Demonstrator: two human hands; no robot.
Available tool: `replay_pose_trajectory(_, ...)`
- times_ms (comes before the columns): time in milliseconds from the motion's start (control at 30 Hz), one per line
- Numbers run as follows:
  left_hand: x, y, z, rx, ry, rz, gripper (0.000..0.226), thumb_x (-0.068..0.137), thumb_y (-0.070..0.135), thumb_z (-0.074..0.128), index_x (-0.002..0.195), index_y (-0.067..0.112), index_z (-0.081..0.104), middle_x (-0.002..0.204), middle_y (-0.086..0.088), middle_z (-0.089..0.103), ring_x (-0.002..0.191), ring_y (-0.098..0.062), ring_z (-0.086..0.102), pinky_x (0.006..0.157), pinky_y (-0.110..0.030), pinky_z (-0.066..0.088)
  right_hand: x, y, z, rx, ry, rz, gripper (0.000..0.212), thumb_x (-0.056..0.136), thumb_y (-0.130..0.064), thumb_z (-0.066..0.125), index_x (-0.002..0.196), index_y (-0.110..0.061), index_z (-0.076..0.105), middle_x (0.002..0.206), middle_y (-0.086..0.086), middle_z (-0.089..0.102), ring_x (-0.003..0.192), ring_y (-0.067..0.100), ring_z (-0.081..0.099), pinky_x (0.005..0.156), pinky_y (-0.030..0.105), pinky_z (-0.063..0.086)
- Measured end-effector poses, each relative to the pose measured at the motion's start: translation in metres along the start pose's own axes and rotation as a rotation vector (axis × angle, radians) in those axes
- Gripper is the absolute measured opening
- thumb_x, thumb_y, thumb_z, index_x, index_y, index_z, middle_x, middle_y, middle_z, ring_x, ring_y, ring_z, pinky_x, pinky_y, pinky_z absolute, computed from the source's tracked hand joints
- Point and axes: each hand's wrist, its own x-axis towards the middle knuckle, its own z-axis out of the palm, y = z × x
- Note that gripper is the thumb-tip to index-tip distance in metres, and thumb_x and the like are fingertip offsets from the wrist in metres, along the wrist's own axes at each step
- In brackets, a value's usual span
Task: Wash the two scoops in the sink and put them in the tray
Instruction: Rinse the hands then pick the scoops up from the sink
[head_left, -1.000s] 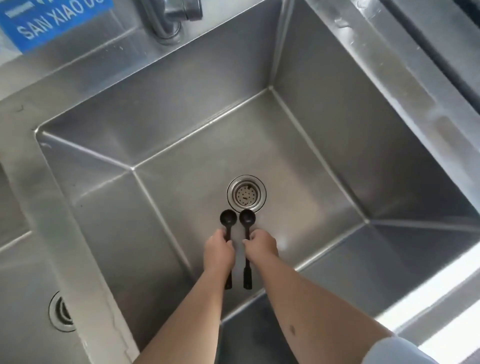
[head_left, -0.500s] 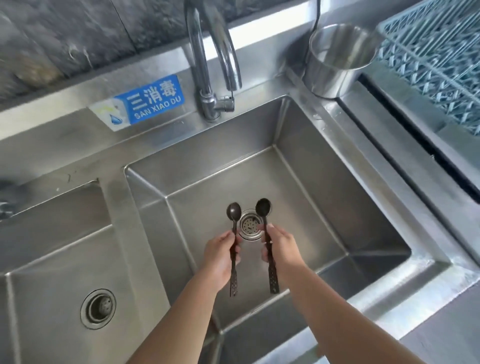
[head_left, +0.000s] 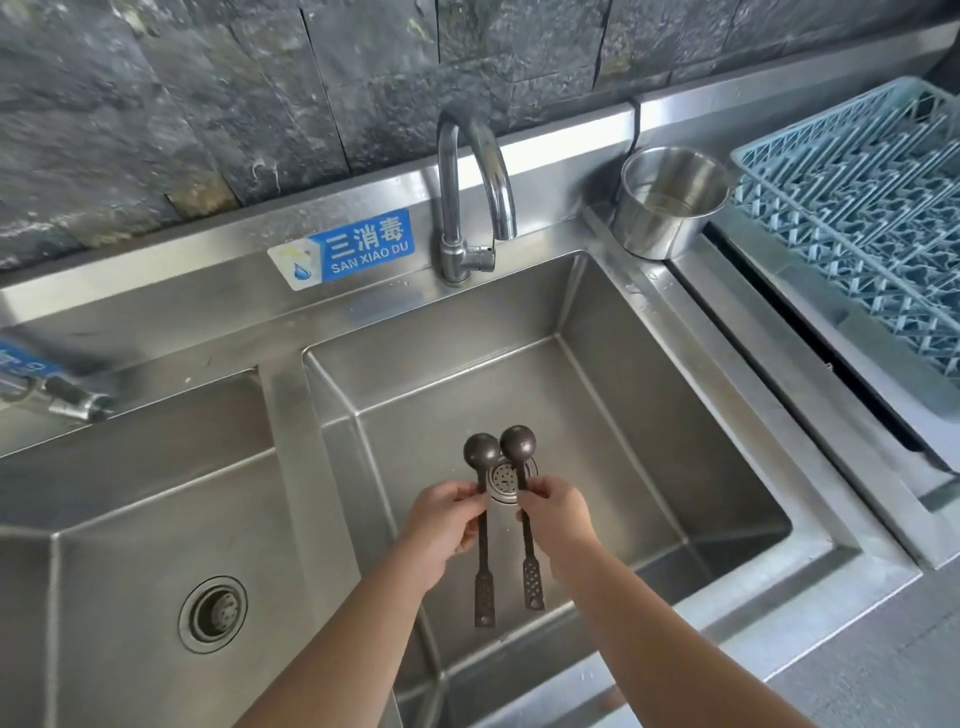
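Two dark long-handled scoops are held upright over the middle steel sink (head_left: 613, 395). My left hand (head_left: 441, 525) grips the left scoop (head_left: 482, 452) at mid-handle, and my right hand (head_left: 558, 517) grips the right scoop (head_left: 518, 444) the same way. Their round bowls sit side by side, close together, above the drain (head_left: 506, 480). The handle ends hang below my hands. The blue-grey plastic rack tray (head_left: 857, 208) stands at the far right on the counter. No water runs from the curved tap (head_left: 475, 171).
A steel pot (head_left: 670, 202) stands between the tap and the tray. A second sink (head_left: 130, 519) with its own drain lies to the left, with another tap fitting (head_left: 78, 402) at its back. A blue sign (head_left: 345, 249) is stuck behind the sink, under a dark stone wall.
Both hands have lifted the scoops up from the sink floor and the view has pulled back and tilted up. The scoop bowls have come close together again.
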Motion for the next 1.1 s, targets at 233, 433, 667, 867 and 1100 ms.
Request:
replay_pose_trajectory(233, -0.01, -0.015, -0.007, -0.011, -0.005, -0.09, 0.001, 0.086, 0.009, 0.066, 0.087, 0.009, 0.065, 0.064, -0.003, 0.066, 0.055, -0.014, 0.057, 0.055, -0.024, 0.049, -0.008, 0.014, -0.005, 0.251, -0.069, 0.131, 0.015, 0.086, -0.005, 0.063, 0.075, -0.013, 0.07, 0.051, -0.001, 0.062, 0.062, 0.021, 0.055, 0.054, 0.028, 0.042)
replay_pose_trajectory(433, -0.018, -0.02, -0.015, 0.019, 0.045, -0.076, 0.007, 0.088, 0.01, 0.064, 0.082, 0.014, 0.062, 0.067, -0.004, 0.064, 0.061, -0.018, 0.058, 0.057, -0.027, 0.052, -0.02, 0.017, -0.009, 0.15, -0.083, 0.074, 0.013, 0.084, -0.009, 0.065, 0.072, -0.013, 0.067, 0.059, 0.003, 0.062, 0.053, 0.017, 0.052, 0.049, 0.026, 0.04)
replay_pose_trajectory(667, -0.036, -0.019, -0.023, 0.085, 0.028, -0.011, 0.002, 0.088, 0.018, 0.065, 0.088, 0.015, 0.065, 0.065, 0.001, 0.066, 0.06, -0.017, 0.063, 0.06, -0.029, 0.051, -0.034, 0.012, -0.011, 0.067, -0.112, -0.041, 0.016, 0.086, -0.012, 0.06, 0.071, -0.014, 0.065, 0.053, -0.002, 0.059, 0.055, 0.022, 0.061, 0.057, 0.032, 0.045)
replay_pose_trajectory(867, -0.067, -0.009, -0.034, -0.002, -0.038, 0.055, 0.009, 0.088, 0.015, 0.063, 0.094, 0.018, 0.068, 0.071, 0.0, 0.065, 0.067, -0.019, 0.065, 0.064, -0.035, 0.05, -0.049, 0.004, -0.014, 0.229, -0.129, -0.03, 0.013, 0.088, -0.005, 0.061, 0.077, -0.01, 0.065, 0.056, 0.004, 0.057, 0.052, 0.021, 0.062, 0.043, 0.021, 0.04)
replay_pose_trajectory(1100, -0.107, 0.003, -0.055, -0.087, -0.1, 0.111, 0.017, 0.087, 0.003, 0.061, 0.1, 0.013, 0.067, 0.077, -0.003, 0.062, 0.067, -0.018, 0.066, 0.055, -0.03, 0.052, -0.089, -0.004, -0.004, 0.286, -0.213, -0.065, 0.012, 0.088, 0.003, 0.057, 0.083, -0.005, 0.065, 0.054, 0.002, 0.056, 0.055, 0.02, 0.061, 0.052, 0.027, 0.038)
